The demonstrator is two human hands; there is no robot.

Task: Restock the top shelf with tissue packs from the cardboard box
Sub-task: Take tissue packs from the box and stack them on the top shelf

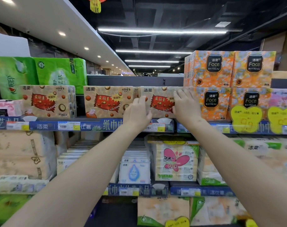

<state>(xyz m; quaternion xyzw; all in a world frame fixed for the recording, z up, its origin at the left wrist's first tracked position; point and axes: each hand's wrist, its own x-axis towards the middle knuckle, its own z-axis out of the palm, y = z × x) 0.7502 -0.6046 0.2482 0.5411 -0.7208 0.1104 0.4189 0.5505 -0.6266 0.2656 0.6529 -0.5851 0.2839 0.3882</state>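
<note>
A beige tissue pack with a red candy picture (160,99) stands on the top shelf (90,119), between a matching pack (107,101) on its left and orange Face packs (211,104) on its right. My left hand (137,111) presses flat against the pack's lower left front. My right hand (186,104) lies on its right front edge, fingers spread. Both arms reach up from below. A third matching pack (48,100) stands further left. The cardboard box is out of view.
Green packs (41,74) sit at the top left, and more orange Face packs (229,68) are stacked at the top right. Yellow price tags (246,118) hang on the shelf edge. Lower shelves (156,190) hold several other tissue packs. A gap shows between the left and middle beige packs.
</note>
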